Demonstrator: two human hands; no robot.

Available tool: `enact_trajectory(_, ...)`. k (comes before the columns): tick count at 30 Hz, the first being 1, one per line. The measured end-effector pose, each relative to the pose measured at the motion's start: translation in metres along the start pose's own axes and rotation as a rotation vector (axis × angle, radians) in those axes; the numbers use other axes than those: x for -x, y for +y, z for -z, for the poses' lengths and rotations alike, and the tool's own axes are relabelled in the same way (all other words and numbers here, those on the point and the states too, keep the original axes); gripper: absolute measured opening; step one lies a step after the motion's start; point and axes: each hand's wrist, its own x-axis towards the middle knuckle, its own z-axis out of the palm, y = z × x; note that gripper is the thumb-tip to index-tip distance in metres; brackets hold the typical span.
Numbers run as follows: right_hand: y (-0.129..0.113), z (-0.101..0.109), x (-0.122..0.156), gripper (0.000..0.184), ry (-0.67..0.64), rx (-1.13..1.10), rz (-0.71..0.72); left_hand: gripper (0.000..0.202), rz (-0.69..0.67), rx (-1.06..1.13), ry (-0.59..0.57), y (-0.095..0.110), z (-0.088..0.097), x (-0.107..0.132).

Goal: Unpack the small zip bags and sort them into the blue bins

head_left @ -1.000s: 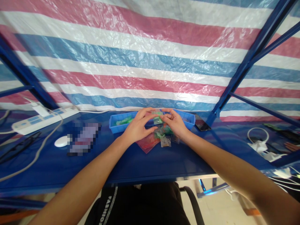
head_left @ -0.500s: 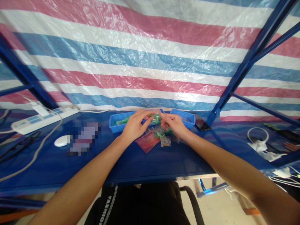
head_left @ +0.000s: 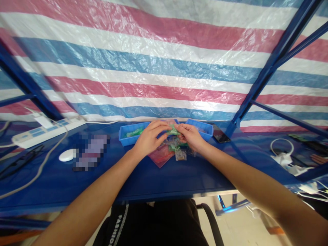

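Note:
Between my hands is a small green plastic bag (head_left: pixel 173 130), its contents too small to make out. My left hand (head_left: pixel 151 136) is closed on the bag's left side, thumb below and fingers above. My right hand (head_left: pixel 191 136) pinches its right side. Just below them on the table lie a red plastic bag (head_left: pixel 160 157) and a small clear bag (head_left: pixel 181 154) with something inside, beside other green and clear bags (head_left: pixel 174 143). Behind my hands stand a left blue bin (head_left: pixel 128 140) holding green bags, a right blue bin (head_left: pixel 208 131), and a middle one mostly hidden.
A phone (head_left: pixel 220 134) lies right of the bins. To the left are a white mouse (head_left: pixel 67 155), a blurred-out flat object (head_left: pixel 93 152) and a power strip (head_left: pixel 48 131) with cables. White chargers (head_left: pixel 284 160) lie at right, near another person's hand (head_left: pixel 319 159). A striped sheet (head_left: pixel 164 68) hangs behind.
The green bag has been turned between my fingers and looks flatter or more crumpled now. Both hands stay in nearly the same place.

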Motion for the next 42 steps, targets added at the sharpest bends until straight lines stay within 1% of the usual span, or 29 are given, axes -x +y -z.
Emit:
enact_trajectory(2,0.000,0.000,0.000,0.051,0.024,0.029,0.022,0.024,0.012,-0.008,0.029,-0.002,0.000,0.000)
enact_trajectory(3,-0.001,0.001,-0.001,0.049,0.039,0.050,0.049,0.023,0.031,-0.011,0.040,-0.002,0.001,0.000)
enact_trajectory(6,-0.003,0.001,-0.002,0.048,0.078,0.143,0.164,0.030,0.119,-0.016,0.062,-0.001,0.003,0.001)
enact_trajectory(8,-0.003,0.001,-0.003,0.048,0.078,0.206,0.220,0.035,0.180,-0.009,0.069,0.001,0.003,0.001)
enact_trajectory(11,-0.001,0.001,-0.004,0.046,0.064,0.253,0.279,0.040,0.252,0.043,0.071,0.002,0.001,0.002)
enact_trajectory(14,0.002,0.001,-0.004,0.039,0.054,0.255,0.325,0.043,0.279,0.102,0.043,0.002,-0.001,0.003)
enact_trajectory(16,0.002,0.001,-0.004,0.039,0.016,0.235,0.309,0.045,0.276,0.112,0.025,0.003,-0.002,0.003)
enact_trajectory(18,0.003,0.002,-0.004,0.044,-0.019,0.201,0.264,0.046,0.246,0.094,0.019,0.004,-0.001,0.002)
enact_trajectory(22,0.004,0.005,-0.005,0.063,-0.001,0.129,0.220,0.057,0.107,0.054,0.017,0.005,-0.001,0.001)
enact_trajectory(23,0.005,0.006,-0.006,0.064,0.009,0.112,0.209,0.057,0.076,0.046,0.014,0.004,-0.001,0.001)
enact_trajectory(24,0.005,0.006,-0.007,0.062,0.019,0.097,0.191,0.053,0.052,0.037,0.010,0.002,-0.002,0.001)
enact_trajectory(27,0.006,0.006,-0.007,0.047,0.043,0.061,0.120,0.028,0.015,0.011,-0.003,-0.003,-0.004,0.002)
enact_trajectory(29,0.005,0.005,-0.006,0.045,0.028,0.049,0.074,0.023,0.023,0.000,0.001,-0.005,-0.003,0.002)
enact_trajectory(32,0.003,0.004,-0.004,0.048,-0.008,0.055,0.045,0.022,0.088,-0.021,0.031,-0.003,0.001,0.002)
enact_trajectory(34,0.001,0.004,-0.003,0.050,-0.007,0.073,0.055,0.027,0.178,-0.028,0.077,0.000,0.003,0.002)
enact_trajectory(36,0.001,0.004,-0.003,0.051,0.007,0.095,0.065,0.035,0.286,0.031,0.153,-0.001,0.004,0.001)
enact_trajectory(39,0.001,0.003,-0.003,0.052,0.020,0.131,0.075,0.043,0.393,0.201,0.278,-0.010,0.004,0.001)
enact_trajectory(40,0.000,0.003,-0.003,0.052,0.020,0.137,0.082,0.042,0.414,0.232,0.301,-0.014,0.004,0.001)
enact_trajectory(42,0.000,0.002,-0.002,0.051,0.011,0.144,0.096,0.036,0.467,0.220,0.321,-0.025,0.007,0.002)
